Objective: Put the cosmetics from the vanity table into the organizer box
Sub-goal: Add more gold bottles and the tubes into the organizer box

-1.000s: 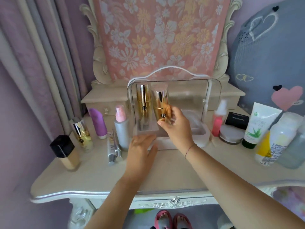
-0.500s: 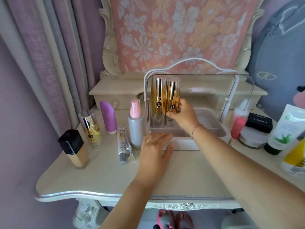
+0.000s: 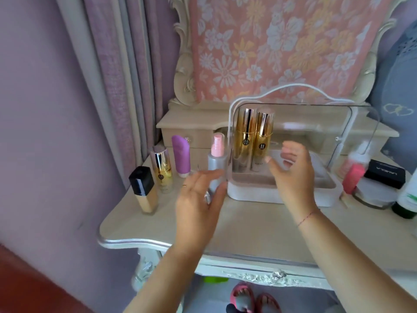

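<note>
The white organizer box (image 3: 248, 196) with a clear raised lid stands mid-table. Two gold bottles (image 3: 244, 136) (image 3: 262, 141) stand upright in its left end. My right hand (image 3: 293, 175) hovers open in front of them, holding nothing. My left hand (image 3: 198, 199) is open and lifted, just in front of the grey spray bottle with a pink top (image 3: 217, 161). Left of it stand a purple tube (image 3: 181, 158), a third gold bottle (image 3: 161, 169) and a foundation bottle with a black cap (image 3: 144, 190).
Right of the box are a pink bottle (image 3: 353, 178), a black compact (image 3: 384, 173) on a round jar, and a white tube with a green cap (image 3: 406, 199). The curtain (image 3: 117, 75) hangs at the left; the floral-covered mirror (image 3: 282, 46) is behind.
My right hand let go of the second gold bottle and drew back. My left hand lifted off the table toward the grey spray bottle. The view shifted left.
</note>
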